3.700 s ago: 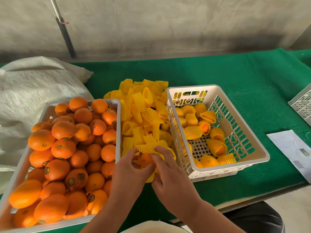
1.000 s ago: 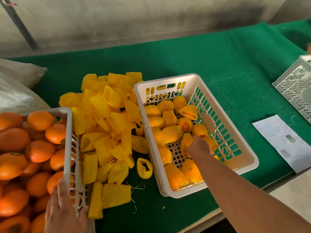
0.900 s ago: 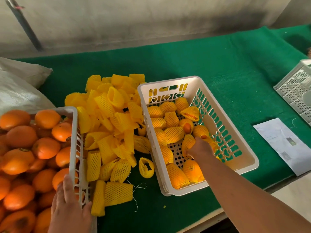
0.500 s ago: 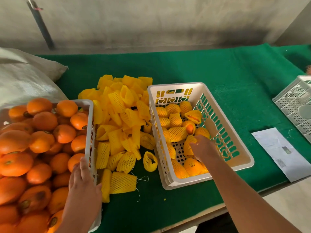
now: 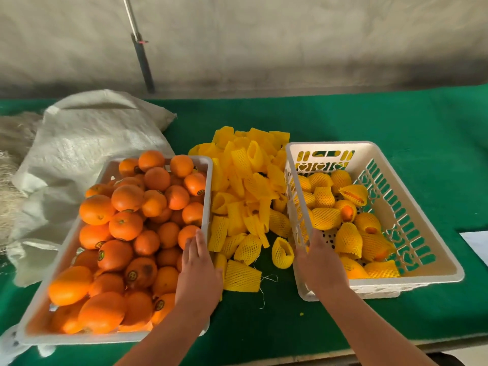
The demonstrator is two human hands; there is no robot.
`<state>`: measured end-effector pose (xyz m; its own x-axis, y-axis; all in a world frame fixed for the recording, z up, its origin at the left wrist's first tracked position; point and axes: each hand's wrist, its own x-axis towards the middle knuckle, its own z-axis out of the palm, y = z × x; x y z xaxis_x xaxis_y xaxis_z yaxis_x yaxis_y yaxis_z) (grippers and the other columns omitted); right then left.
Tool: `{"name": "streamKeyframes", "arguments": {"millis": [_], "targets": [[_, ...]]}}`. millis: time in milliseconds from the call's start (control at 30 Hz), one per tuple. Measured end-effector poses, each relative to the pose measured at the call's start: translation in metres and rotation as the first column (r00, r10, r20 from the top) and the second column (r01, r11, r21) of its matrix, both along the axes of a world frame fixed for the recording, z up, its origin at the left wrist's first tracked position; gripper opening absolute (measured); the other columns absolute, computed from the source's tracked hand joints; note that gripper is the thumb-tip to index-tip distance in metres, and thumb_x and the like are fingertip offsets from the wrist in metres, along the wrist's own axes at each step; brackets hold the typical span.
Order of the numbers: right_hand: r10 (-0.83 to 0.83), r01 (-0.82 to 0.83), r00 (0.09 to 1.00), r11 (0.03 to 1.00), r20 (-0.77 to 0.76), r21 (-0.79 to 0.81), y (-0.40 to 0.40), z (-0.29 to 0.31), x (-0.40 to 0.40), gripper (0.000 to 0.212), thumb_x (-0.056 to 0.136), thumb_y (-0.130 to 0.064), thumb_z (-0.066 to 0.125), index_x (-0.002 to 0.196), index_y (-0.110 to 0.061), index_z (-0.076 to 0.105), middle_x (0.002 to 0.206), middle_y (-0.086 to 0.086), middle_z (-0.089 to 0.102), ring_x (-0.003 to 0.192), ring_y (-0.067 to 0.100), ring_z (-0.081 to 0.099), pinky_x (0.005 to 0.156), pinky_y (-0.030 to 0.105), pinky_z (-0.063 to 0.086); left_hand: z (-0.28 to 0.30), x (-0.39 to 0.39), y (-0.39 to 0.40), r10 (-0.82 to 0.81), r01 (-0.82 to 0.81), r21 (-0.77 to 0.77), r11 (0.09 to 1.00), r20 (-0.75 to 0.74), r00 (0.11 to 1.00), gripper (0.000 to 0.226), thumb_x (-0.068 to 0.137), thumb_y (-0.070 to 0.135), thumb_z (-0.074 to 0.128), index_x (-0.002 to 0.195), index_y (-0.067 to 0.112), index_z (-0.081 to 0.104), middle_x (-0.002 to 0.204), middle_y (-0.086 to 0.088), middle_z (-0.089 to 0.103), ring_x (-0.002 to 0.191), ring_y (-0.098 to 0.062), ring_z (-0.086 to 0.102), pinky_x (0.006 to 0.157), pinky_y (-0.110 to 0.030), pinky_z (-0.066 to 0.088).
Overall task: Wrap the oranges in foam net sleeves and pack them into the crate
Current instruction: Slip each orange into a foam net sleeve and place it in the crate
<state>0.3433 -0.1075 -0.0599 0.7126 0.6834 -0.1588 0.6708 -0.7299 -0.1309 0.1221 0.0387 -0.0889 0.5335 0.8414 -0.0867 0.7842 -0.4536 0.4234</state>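
**packer_jo:** Over at the crate (image 5: pixel 369 282) on the right, the right hand (image 5: pixel 320 265) is out of the middle now. Half a second back it was down among the wrapped oranges (image 5: pixel 348 240) setting one in; now it sits at the crate's near left wall, fingers fairly straight, nothing in it as far as I can see. Fingertips are right at the wall, so I can't say for sure whether it's touching or just passing.

**netsleeve_fan:** So that orange counts as packed. What's the left hand (image 5: pixel 198 273) up to?

**packer_jo:** Same spot as before, lying flat and relaxed on the right rim of the tray (image 5: pixel 39 313) of bare oranges (image 5: pixel 126 225). Not holding fruit yet. My guess is it goes for the next orange while the right grabs a foam net sleeve (image 5: pixel 241 276) from the yellow pile between the two boxes.

**netsleeve_fan:** How far along, then?

**packer_jo:** Early, I'd say. One loose layer in the crate, perforated floor showing through, and the tray heaped full.

**netsleeve_fan:** And the setup?

**packer_jo:** Green felt-like cloth over the worktop (image 5: pixel 369 114), a white woven sack (image 5: pixel 87 138) slumped behind the tray, a corner of paper (image 5: pixel 476 240) at the right edge. Rough grey wall (image 5: pixel 290 43) behind, with a thin pole (image 5: pixel 141 56) leaning against it.
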Motion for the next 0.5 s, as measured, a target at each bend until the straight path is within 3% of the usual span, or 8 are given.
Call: {"name": "streamKeyframes", "arguments": {"millis": [133, 167, 233, 300, 400, 500], "targets": [[-0.014, 0.008, 0.998, 0.995, -0.054, -0.103, -0.005, 0.0, -0.004, 0.042, 0.094, -0.024, 0.075, 0.134, -0.015, 0.064, 0.139, 0.014, 0.037, 0.088, 0.014, 0.064, 0.072, 0.024, 0.058, 0.005, -0.003, 0.0, 0.028, -0.023, -0.113, 0.993, 0.049, 0.998, 0.098, 0.103, 0.048, 0.055, 0.162, 0.026, -0.019, 0.174, 0.002, -0.01, 0.16, -0.023, -0.007, 0.12, -0.033, 0.005], [0.024, -0.026, 0.999, 0.994, -0.027, -0.106, -0.005, 0.001, -0.005, 0.042, 0.095, -0.025, 0.074, 0.134, -0.014, 0.063, 0.138, 0.013, 0.038, 0.089, 0.014, 0.064, 0.072, 0.025, 0.059, 0.008, -0.004, 0.001, 0.04, -0.03, -0.138, 0.99, 0.067, 0.997, 0.095, 0.103, 0.051, 0.054, 0.163, 0.028, -0.014, 0.174, 0.004, -0.005, 0.161, -0.023, -0.003, 0.122, -0.036, 0.01], [0.098, -0.09, 0.993, 0.989, 0.071, -0.114, -0.004, 0.003, -0.003, 0.037, 0.101, -0.023, 0.064, 0.136, -0.013, 0.059, 0.132, 0.011, 0.047, 0.089, 0.016, 0.063, 0.072, 0.028, 0.058, 0.017, -0.007, 0.007, 0.07, -0.05, -0.137, 0.989, 0.142, 0.987, 0.075, 0.102, 0.054, 0.052, 0.16, 0.031, 0.011, 0.166, 0.004, 0.023, 0.155, -0.024, 0.024, 0.121, -0.042, 0.032], [0.129, -0.121, 0.99, 0.985, 0.057, -0.123, -0.003, 0.003, 0.001, 0.036, 0.105, -0.022, 0.055, 0.139, -0.012, 0.057, 0.132, 0.011, 0.051, 0.097, 0.016, 0.061, 0.074, 0.026, 0.055, 0.031, -0.011, 0.024, 0.106, -0.09, -0.09, 0.992, 0.193, 0.975, 0.05, 0.104, 0.055, 0.047, 0.147, 0.035, 0.034, 0.152, 0.007, 0.043, 0.143, -0.021, 0.043, 0.113, -0.041, 0.045], [0.146, -0.145, 0.989, 0.988, 0.016, -0.052, -0.004, -0.006, 0.008, 0.04, 0.105, -0.023, 0.057, 0.142, -0.008, 0.057, 0.142, 0.015, 0.045, 0.106, 0.014, 0.058, 0.075, 0.021, 0.05, 0.055, -0.018, 0.065, 0.172, -0.185, 0.063, 0.981, 0.171, 0.97, 0.049, 0.106, 0.049, 0.045, 0.149, 0.025, 0.046, 0.159, 0.0, 0.041, 0.149, -0.023, 0.035, 0.119, -0.045, 0.036], [0.103, -0.103, 0.995, 0.995, 0.006, -0.021, 0.0, -0.01, 0.014, 0.045, 0.104, -0.024, 0.059, 0.145, -0.008, 0.054, 0.144, 0.018, 0.043, 0.104, 0.014, 0.058, 0.077, 0.021, 0.051, 0.083, -0.03, 0.109, 0.242, -0.271, 0.314, 0.91, 0.129, 0.962, 0.047, 0.1, 0.038, 0.059, 0.142, 0.018, 0.052, 0.156, -0.009, 0.042, 0.144, -0.033, 0.035, 0.11, -0.056, 0.038]]}}
